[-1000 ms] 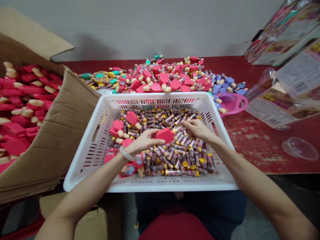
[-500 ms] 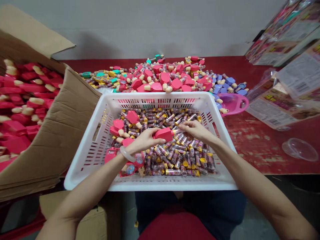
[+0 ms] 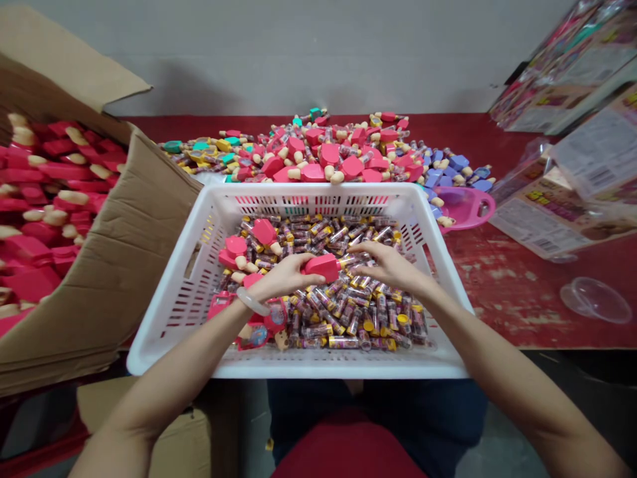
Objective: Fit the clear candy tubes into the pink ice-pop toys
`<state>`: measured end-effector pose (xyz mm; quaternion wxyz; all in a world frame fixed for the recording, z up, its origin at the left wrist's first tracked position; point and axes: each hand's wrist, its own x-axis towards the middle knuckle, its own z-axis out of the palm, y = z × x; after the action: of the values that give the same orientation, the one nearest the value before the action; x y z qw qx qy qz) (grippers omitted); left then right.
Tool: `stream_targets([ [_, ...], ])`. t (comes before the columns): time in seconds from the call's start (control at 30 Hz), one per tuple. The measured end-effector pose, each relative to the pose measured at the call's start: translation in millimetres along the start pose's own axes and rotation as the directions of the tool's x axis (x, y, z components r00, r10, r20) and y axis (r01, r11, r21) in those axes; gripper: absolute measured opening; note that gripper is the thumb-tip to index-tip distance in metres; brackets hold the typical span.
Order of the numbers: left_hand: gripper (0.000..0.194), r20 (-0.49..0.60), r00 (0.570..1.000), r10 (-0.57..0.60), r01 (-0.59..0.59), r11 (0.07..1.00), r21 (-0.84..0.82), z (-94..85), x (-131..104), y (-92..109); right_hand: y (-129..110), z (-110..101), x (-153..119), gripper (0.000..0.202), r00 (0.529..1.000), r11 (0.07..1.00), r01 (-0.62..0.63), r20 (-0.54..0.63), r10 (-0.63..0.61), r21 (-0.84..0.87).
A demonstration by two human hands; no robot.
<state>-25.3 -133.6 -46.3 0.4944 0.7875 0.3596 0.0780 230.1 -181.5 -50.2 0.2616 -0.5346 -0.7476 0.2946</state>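
Over the white basket (image 3: 343, 370), my left hand (image 3: 286, 275) is wrapped round a red plastic toy piece (image 3: 322, 267). A small clear tube with a yellow end (image 3: 345, 261) sticks out of its right side. My right hand (image 3: 385, 264) is by that tube, thumb and fingers apart; whether a fingertip touches the tube is unclear. Beneath both hands, the basket holds many clear capped tubes (image 3: 343, 342) with dark contents. Several red pieces with beige knobs (image 3: 263, 232) lie along its left side.
A cardboard box (image 3: 144, 219) full of red pieces stands at left. Behind the basket, a heap of red, green, yellow and purple pieces (image 3: 328, 154) covers the red table (image 3: 537, 292). A pink scoop (image 3: 462, 207), printed packages (image 3: 557, 212) and a clear cup (image 3: 594, 300) are on the right.
My right hand's finger and thumb have spread from a near pinch and shifted slightly left to the tube. My left hand still holds the red piece, moved slightly left.
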Motion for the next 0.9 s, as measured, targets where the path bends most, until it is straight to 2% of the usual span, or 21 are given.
stream_targets([
  [0.07, 0.046, 0.091, 0.996, -0.001, 0.005, 0.999, -0.041, -1.2, -0.1, -1.1, -3.1, 3.6, -1.4, 0.029, 0.993, 0.989, 0.107, 0.049, -0.103, -0.103],
  [0.1, 0.045, 0.101, 0.995, 0.023, -0.021, 1.0, -0.02, -1.4, -1.0, -0.9, -5.1, 5.7, -2.4, 0.025, 0.99, 0.982, 0.131, 0.076, -0.122, -0.132],
  [0.2, 0.039, 0.022, 0.989, 0.143, -0.145, 0.963, 0.226, -0.3, -6.1, 1.3, -10.6, 11.7, -5.7, 0.021, 0.982, 0.992, 0.102, 0.166, -0.089, -0.071],
  [0.3, 0.036, -0.017, 0.957, 0.29, -0.238, 0.817, 0.525, 2.3, -9.6, 4.7, -11.1, 15.5, -7.9, 0.028, 0.955, 0.978, -0.118, 0.29, 0.064, 0.173],
  [0.37, 0.032, -0.009, 0.924, 0.381, -0.288, 0.714, 0.639, 3.8, -9.8, 7.5, -8.3, 16.8, -7.5, 0.037, 0.91, 0.876, -0.297, 0.389, 0.14, 0.379],
  [0.43, 0.031, -0.02, 0.891, 0.453, -0.308, 0.636, 0.707, 4.1, -9.2, 10.4, -5.9, 17.1, -5.3, 0.047, 0.853, 0.736, -0.428, 0.503, 0.138, 0.525],
  [0.47, 0.031, -0.036, 0.881, 0.472, -0.299, 0.613, 0.732, 3.7, -8.9, 11.8, -5.9, 16.7, -3.9, 0.051, 0.832, 0.694, -0.463, 0.54, 0.126, 0.551],
  [0.5, 0.031, -0.053, 0.877, 0.477, -0.282, 0.601, 0.748, 2.9, -8.8, 12.9, -7.0, 16.1, -2.4, 0.052, 0.826, 0.694, -0.467, 0.55, 0.122, 0.548],
  [0.53, 0.029, -0.066, 0.884, 0.464, -0.26, 0.604, 0.753, 1.7, -8.9, 13.9, -9.3, 15.3, -1.2, 0.051, 0.844, 0.736, -0.434, 0.519, 0.132, 0.519],
  [0.57, 0.028, -0.074, 0.898, 0.435, -0.239, 0.621, 0.747, 0.2, -9.1, 14.6, -12.6, 14.5, -0.5, 0.047, 0.884, 0.807, -0.365, 0.446, 0.143, 0.464],
  [0.63, 0.026, -0.067, 0.933, 0.354, -0.209, 0.683, 0.7, -2.6, -9.8, 15.3, -20.5, 13.2, -1.1, 0.039, 0.966, 0.94, -0.183, 0.229, 0.118, 0.287],
  [0.7, 0.028, -0.047, 0.952, 0.302, -0.203, 0.74, 0.641, -3.9, -10.4, 15.7, -26.7, 13.3, -4.0, 0.035, 0.993, 0.988, -0.075, 0.097, 0.063, 0.132],
  [0.73, 0.028, -0.041, 0.953, 0.301, -0.209, 0.747, 0.631, -3.7, -10.5, 15.8, -28.2, 13.8, -5.8, 0.033, 0.993, 0.991, -0.072, 0.096, 0.062, 0.112],
  [0.8, 0.027, -0.046, 0.935, 0.352, -0.235, 0.712, 0.662, -1.9, -10.4, 16.0, -27.6, 15.6, -8.3, 0.033, 0.975, 0.966, -0.159, 0.189, 0.12, 0.205],
  [0.9, 0.028, -0.06, 0.883, 0.466, -0.27, 0.608, 0.747, 0.9, -9.8, 16.4, -21.5, 17.4, -7.2, 0.044, 0.904, 0.804, -0.357, 0.393, 0.169, 0.476],
])
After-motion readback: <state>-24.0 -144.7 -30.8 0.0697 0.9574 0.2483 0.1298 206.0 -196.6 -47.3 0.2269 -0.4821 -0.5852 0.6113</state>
